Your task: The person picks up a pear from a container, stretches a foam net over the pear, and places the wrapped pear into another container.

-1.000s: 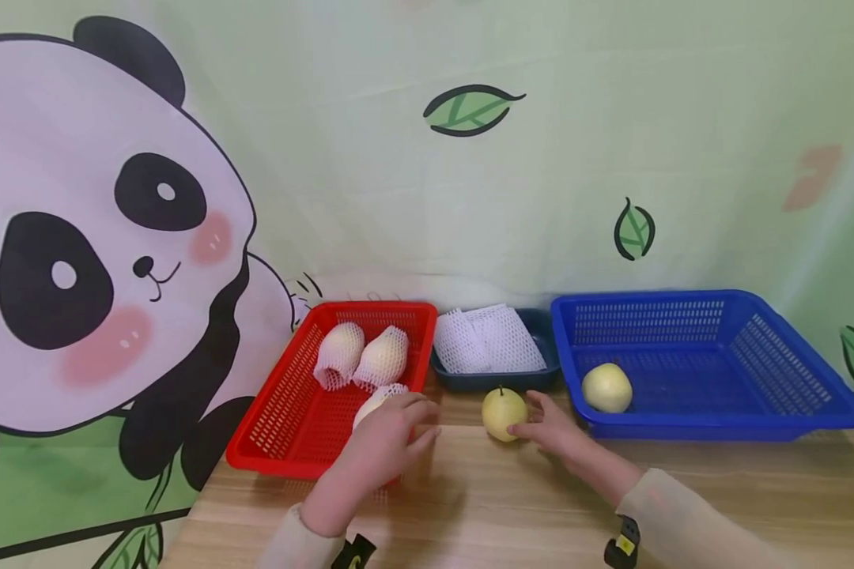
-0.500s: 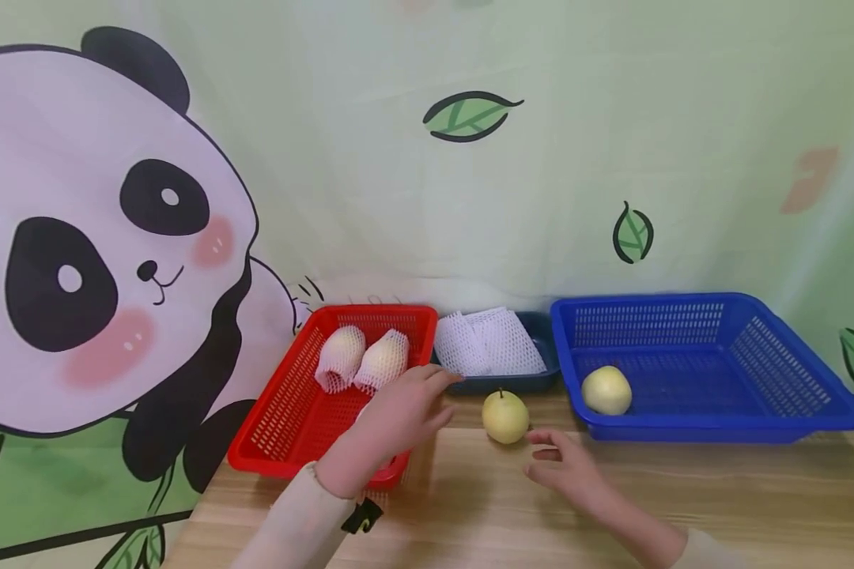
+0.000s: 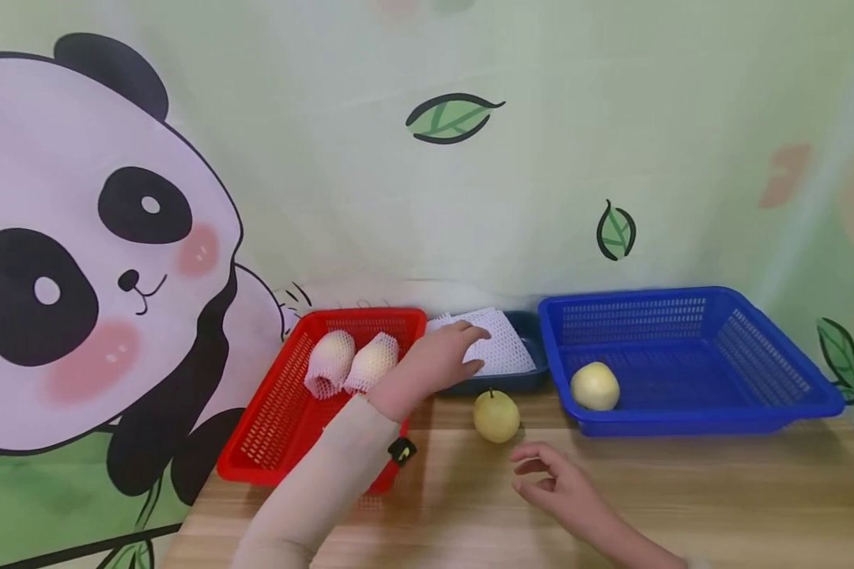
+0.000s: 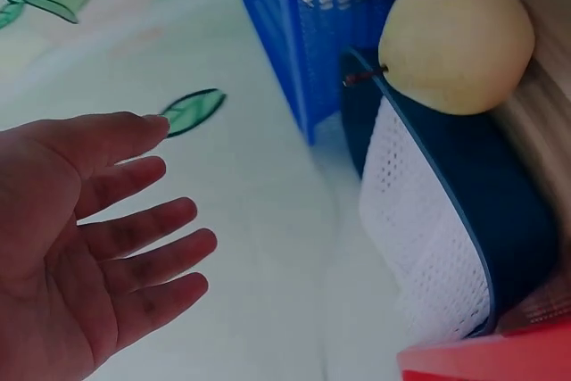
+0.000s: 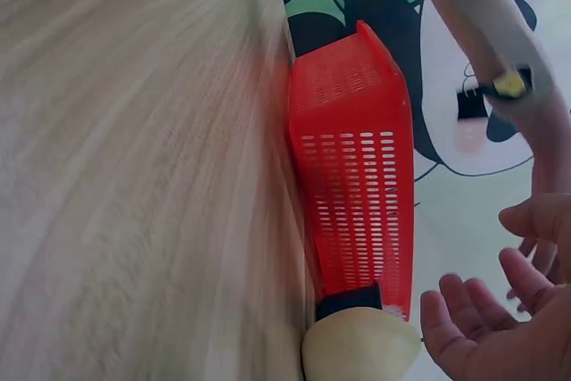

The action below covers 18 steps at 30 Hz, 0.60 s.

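My left hand (image 3: 437, 359) hovers over the dark teal tray (image 3: 530, 379), which holds white foam net sleeves (image 3: 501, 344). Its fingers are spread and loosely bent, with nothing between them, as the left wrist view also shows. A yellow pear (image 3: 496, 416) stands on the wooden table in front of the tray, stem up. My right hand (image 3: 558, 486) is just to the near right of that pear, fingers relaxed and holding nothing. In the right wrist view the pear (image 5: 361, 345) appears close beyond the fingertips.
A red basket (image 3: 256, 442) at the left holds foam-sleeved pears (image 3: 372, 362), partly hidden by my left arm. The blue basket (image 3: 690, 379) on the right contains one bare pear (image 3: 595, 386). Behind everything hangs a panda-print cloth (image 3: 341, 197).
My left hand has moved from the red basket rightward and away from me, over the tray. The right hand has left the pear and drawn back toward me; the pear stays put.
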{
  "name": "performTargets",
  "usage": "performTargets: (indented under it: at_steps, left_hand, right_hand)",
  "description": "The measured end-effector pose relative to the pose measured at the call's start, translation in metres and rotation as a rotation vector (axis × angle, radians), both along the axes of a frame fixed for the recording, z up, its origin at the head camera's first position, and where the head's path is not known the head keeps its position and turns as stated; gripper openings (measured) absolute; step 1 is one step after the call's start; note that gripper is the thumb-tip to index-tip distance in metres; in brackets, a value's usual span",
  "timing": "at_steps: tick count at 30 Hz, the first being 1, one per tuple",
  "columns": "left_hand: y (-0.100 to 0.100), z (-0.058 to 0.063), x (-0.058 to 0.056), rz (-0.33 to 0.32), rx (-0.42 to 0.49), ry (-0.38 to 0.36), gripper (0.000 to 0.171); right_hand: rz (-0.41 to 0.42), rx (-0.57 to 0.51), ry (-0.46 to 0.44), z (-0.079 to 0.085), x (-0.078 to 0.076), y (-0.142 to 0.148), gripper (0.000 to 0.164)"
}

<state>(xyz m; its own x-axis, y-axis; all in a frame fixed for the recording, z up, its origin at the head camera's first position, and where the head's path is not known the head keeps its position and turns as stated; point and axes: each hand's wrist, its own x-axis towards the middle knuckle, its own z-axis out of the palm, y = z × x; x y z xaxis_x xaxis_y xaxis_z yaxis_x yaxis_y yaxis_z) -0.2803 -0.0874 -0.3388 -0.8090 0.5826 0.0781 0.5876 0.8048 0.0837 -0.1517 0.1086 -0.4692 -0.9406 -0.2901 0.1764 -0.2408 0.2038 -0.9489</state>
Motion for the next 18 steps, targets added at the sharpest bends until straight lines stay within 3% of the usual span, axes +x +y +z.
performTargets:
  at_steps: [4,9,14,18]
  left_hand:
    - [0.019,-0.005,-0.03,-0.018,-0.073,-0.017,0.046]
    - [0.041,-0.018,-0.06,-0.031,-0.167,-0.033,0.048]
    - [0.061,-0.035,-0.081,-0.012,-0.194,-0.054,0.048]
    - [0.07,-0.05,-0.092,0.02,-0.229,-0.038,0.046]
  right_hand:
    - [0.056,-0.024,0.009,-0.002,-0.001,-0.001,0.025]
    - [0.05,-0.026,0.002,-0.005,-0.004,-0.002,0.025]
    - [0.018,-0.018,-0.014,-0.003,-0.007,-0.001,0.026]
    - [0.013,-0.013,-0.017,-0.002,-0.009,-0.002,0.025]
